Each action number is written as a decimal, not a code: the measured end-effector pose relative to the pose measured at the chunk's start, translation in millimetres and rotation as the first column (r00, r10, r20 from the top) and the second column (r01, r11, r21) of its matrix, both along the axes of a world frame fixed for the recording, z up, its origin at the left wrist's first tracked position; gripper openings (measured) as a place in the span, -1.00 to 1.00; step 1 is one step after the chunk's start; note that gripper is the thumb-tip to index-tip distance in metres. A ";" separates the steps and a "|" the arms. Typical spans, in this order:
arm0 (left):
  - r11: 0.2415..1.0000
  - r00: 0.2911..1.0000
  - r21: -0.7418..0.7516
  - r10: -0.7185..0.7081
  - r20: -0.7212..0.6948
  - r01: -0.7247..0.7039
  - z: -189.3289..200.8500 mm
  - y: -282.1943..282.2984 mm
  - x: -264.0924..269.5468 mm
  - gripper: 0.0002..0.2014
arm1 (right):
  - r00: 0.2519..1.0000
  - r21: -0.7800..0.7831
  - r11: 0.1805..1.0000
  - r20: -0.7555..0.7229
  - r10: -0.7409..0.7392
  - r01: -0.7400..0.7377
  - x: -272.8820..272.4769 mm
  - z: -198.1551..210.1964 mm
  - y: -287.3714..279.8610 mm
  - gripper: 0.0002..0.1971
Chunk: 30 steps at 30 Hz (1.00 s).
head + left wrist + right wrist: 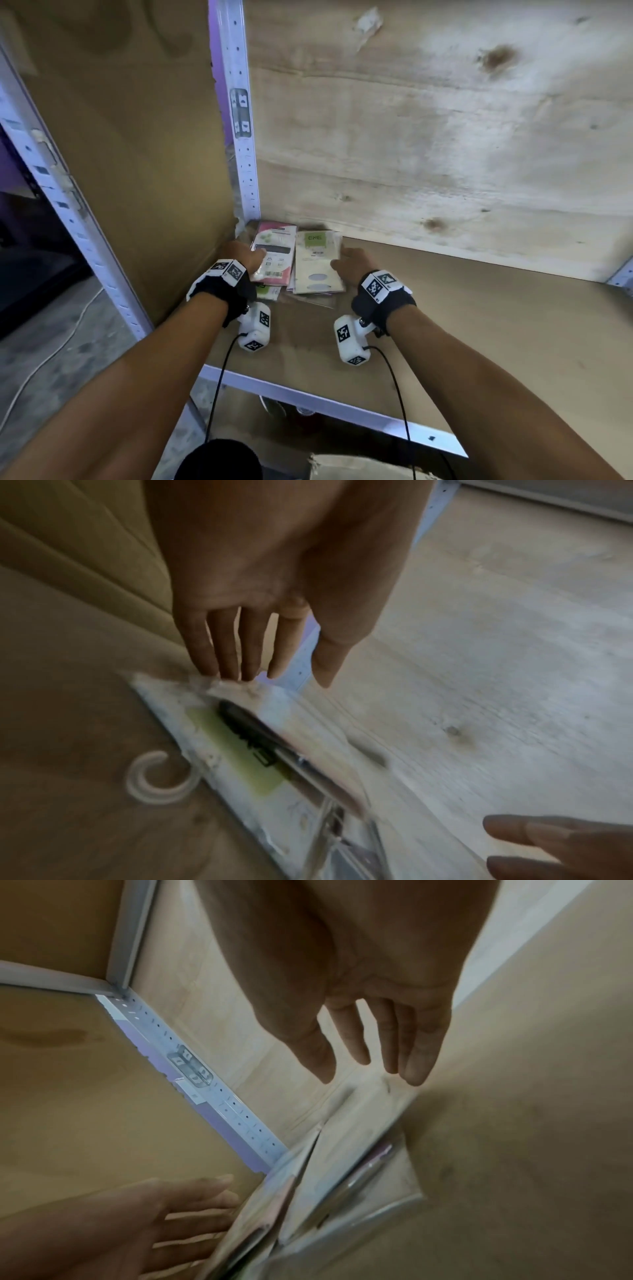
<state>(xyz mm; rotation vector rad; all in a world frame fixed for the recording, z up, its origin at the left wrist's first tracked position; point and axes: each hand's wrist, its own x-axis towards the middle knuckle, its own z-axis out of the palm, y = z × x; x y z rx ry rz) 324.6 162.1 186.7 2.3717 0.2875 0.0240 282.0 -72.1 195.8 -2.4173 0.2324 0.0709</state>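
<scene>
Two flat packs in the back left corner of a shelf (479,308), head view: the pink pack (274,251) lies nearest the post (244,144), and the white pack (318,267) with a green label lies just beside it on the right, both on top of a few further packs whose edges show beneath. The left hand (245,255) is at the left edge of the pink pack, the right hand (352,262) at the right edge of the white pack. In the wrist views the left hand's fingers (222,647) are straight and slightly apart, tips at a pack's far corner; the right hand's fingers (419,1047) are likewise straight and loose. Neither hand grips anything, and blur hides whether the tips press down. The step in hand appears to be squaring or gathering the pile. Done well, it calls for flat palms closing in from both sides, the card wall (137,171) and back board (428,137) serving as stops, light pressure so the slick wrappers neither slide nor buckle, and the lower packs caught with the top ones
</scene>
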 end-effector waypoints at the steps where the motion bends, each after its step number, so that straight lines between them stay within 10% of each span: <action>1: 0.999 1.000 0.022 -0.024 0.020 0.024 4.3 -2.5 -7.2 -0.51 | 1.000 0.001 1.000 0.005 0.009 -0.009 -8.3 4.3 -3.8 -0.58; 16: 0.919 0.874 -0.170 -0.263 0.410 0.356 75.7 -84.7 -229.8 -0.92 | 0.998 0.356 0.934 0.066 0.005 -0.028 -249.5 88.9 -52.3 -0.95; 30: 0.866 0.882 -0.166 -0.467 0.069 0.471 -86.2 -127.7 -364.2 -0.89 | 0.982 0.252 0.965 -0.186 -0.029 0.076 -390.3 -59.5 -96.7 -0.94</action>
